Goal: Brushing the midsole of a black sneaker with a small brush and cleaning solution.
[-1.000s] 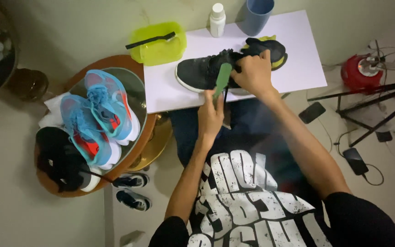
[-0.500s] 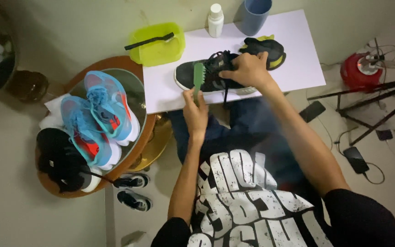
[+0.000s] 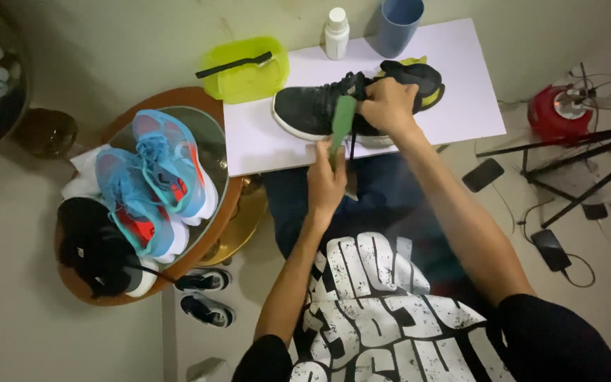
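A black sneaker (image 3: 304, 112) with a yellow-green heel lies on its side on a white board (image 3: 461, 78). My right hand (image 3: 390, 106) grips it at the laces and tongue. My left hand (image 3: 325, 178) holds a green brush (image 3: 343, 120) by its handle, with the brush head against the middle of the sneaker's side, just left of my right hand.
A green tray (image 3: 245, 78) with a black brush (image 3: 235, 65), a white bottle (image 3: 336, 32) and a blue cup (image 3: 397, 25) stand at the board's far edge. Blue sneakers (image 3: 157, 177) and a black shoe (image 3: 100, 247) sit on a round table to the left. Tripod legs (image 3: 574, 177), phones (image 3: 484, 175) and cables lie to the right.
My left hand swept the green brush left toward the sneaker's toe, then back right to its middle. My right hand kept its grip on the sneaker.
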